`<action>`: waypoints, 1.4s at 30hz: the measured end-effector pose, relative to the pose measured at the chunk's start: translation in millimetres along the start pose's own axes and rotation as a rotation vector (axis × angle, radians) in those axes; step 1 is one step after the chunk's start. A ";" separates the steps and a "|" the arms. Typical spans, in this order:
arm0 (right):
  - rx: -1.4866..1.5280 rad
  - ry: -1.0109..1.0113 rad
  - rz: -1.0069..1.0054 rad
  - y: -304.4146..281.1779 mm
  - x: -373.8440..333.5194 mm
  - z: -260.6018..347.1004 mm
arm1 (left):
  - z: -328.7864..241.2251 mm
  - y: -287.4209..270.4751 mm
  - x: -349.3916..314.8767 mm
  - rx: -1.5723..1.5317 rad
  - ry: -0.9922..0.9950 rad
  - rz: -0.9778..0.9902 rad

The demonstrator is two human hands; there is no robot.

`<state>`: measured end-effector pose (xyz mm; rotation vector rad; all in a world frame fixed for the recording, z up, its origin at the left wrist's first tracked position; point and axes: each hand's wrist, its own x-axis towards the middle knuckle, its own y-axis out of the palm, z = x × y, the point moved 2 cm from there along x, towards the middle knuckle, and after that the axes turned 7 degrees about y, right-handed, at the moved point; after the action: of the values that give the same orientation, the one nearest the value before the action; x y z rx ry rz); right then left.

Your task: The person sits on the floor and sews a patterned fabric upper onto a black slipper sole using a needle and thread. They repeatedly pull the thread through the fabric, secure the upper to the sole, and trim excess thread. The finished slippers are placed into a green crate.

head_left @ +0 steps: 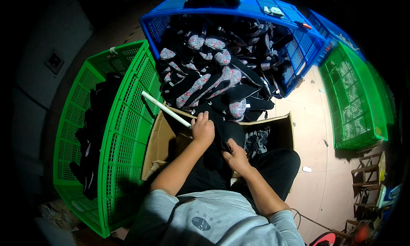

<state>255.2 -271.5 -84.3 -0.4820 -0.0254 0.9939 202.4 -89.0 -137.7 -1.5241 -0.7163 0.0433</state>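
A black garment (231, 131), which looks like a bra, is stretched between my hands above my lap. My left hand (203, 129) has its fingers closed on its left side. Lower and to the right, my right hand (236, 157) pinches the garment's edge between thumb and fingers; whether a small tool is also in it cannot be made out. Just beyond my hands lies a heap of black bras with grey floral cups (222, 58), spilling from a tipped blue crate (239, 10). Part of the held piece is lost against the dark trousers and heap.
An open cardboard box (159, 137) sits under my hands, with grey-black scraps (257, 142) inside. A white tube (166, 109) slants beside it. A green crate (128, 130) with black cloth stands left; another green crate (348, 96) and a wooden rack (366, 175) are right.
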 end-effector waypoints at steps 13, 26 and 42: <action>0.003 0.016 -0.006 4.2 -5.0 -5.7 | -1.9 2.7 12.2 -0.032 -0.154 0.734; 0.929 0.299 -0.100 22.5 -32.5 -64.0 | 37.9 -47.5 -52.5 -1.223 -0.546 -0.076; 1.148 0.308 0.103 8.6 -52.4 -37.6 | 1.5 -75.3 -36.0 -2.483 -0.647 -0.103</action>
<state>228.1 -324.2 -111.1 0.4318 0.8128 0.8670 142.7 -110.6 -83.5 -3.8938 -1.4477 -0.7443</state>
